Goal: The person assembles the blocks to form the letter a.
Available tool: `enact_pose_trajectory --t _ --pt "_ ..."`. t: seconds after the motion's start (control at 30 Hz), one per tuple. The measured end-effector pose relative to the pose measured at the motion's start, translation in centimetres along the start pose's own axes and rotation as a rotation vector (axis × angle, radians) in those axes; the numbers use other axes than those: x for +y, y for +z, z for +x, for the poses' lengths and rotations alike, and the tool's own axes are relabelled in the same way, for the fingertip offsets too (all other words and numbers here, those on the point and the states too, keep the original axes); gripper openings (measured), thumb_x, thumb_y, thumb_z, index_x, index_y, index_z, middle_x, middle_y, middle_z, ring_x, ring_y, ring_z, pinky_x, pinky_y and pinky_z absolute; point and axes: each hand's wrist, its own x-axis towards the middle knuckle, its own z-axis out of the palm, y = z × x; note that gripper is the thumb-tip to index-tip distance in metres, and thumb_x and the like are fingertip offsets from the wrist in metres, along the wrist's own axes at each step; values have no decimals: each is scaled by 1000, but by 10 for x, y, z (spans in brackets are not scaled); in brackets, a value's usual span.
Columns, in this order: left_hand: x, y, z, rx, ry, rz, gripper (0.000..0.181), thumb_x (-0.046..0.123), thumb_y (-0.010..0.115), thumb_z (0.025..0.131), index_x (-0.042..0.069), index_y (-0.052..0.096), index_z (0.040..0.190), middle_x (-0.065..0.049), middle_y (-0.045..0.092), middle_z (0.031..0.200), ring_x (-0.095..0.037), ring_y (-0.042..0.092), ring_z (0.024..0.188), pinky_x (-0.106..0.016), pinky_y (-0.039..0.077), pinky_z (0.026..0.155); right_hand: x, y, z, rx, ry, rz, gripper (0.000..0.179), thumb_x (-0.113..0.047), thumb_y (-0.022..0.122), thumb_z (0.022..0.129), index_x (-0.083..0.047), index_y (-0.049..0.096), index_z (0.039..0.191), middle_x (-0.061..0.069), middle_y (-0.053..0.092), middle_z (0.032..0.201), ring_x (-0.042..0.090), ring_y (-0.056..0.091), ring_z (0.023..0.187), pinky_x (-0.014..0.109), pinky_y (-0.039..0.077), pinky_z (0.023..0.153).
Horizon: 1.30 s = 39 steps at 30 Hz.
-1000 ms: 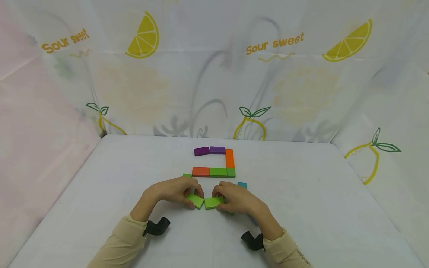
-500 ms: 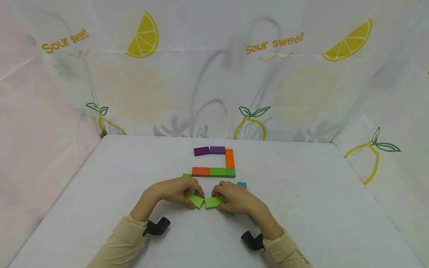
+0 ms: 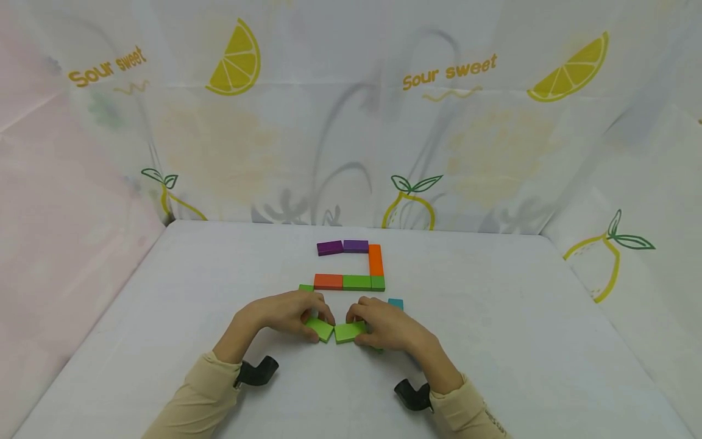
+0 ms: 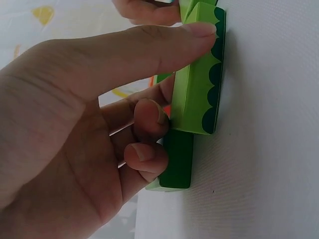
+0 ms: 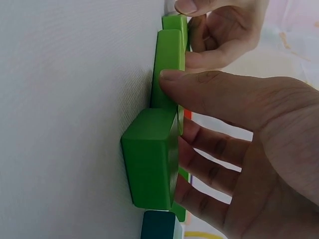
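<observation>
In the head view, my left hand [image 3: 287, 310] pinches a light green block [image 3: 323, 331] between thumb and fingers. My right hand [image 3: 392, 323] holds a second light green block [image 3: 347, 333] the same way. Their near ends meet at a corner, the left block angled. A scalloped dark green edge runs along the left block [image 4: 197, 94] in the left wrist view, with a darker green block [image 4: 177, 159] by the curled fingertips. Seen from the right wrist, a thicker green block [image 5: 149, 159] adjoins the right-hand block, and a dark teal block [image 5: 157, 226] follows. Fingers partly cover these pieces.
Beyond the hands lies a bent row of blocks: dark purple [image 3: 329, 248], violet [image 3: 356, 246], orange [image 3: 376, 260], green [image 3: 357, 282] and red-orange [image 3: 328, 281]. A blue block [image 3: 395, 303] shows behind my right hand, a green block [image 3: 306, 287] behind my left. White cloth covers the table [image 3: 493, 317].
</observation>
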Motion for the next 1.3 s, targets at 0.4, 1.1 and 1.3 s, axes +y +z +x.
enact_pose_trajectory --t 0.4,1.1,1.3 --pt "-2 1 0 10 5 9 29 23 76 79 23 70 108 8 59 89 -1 43 63 -16 38 59 0 0 1 -3 11 13 27 -22 72 82 -15 63 107 -3 59 99 10 50 87 25 47 80" --pt "-1 1 0 12 21 12 28 22 75 80 21 70 107 4 59 88 -2 43 65 -16 39 61 -1 0 0 4 12 -3 26 -21 72 83 -15 63 106 -3 58 98 10 49 87 25 46 80" --pt "-2 1 0 7 9 16 28 23 75 80 22 70 108 5 59 88 -2 43 65 -16 39 62 -2 0 0 3 6 2 26 -21 72 83 -15 63 107 -3 58 97 10 49 87 25 46 80"
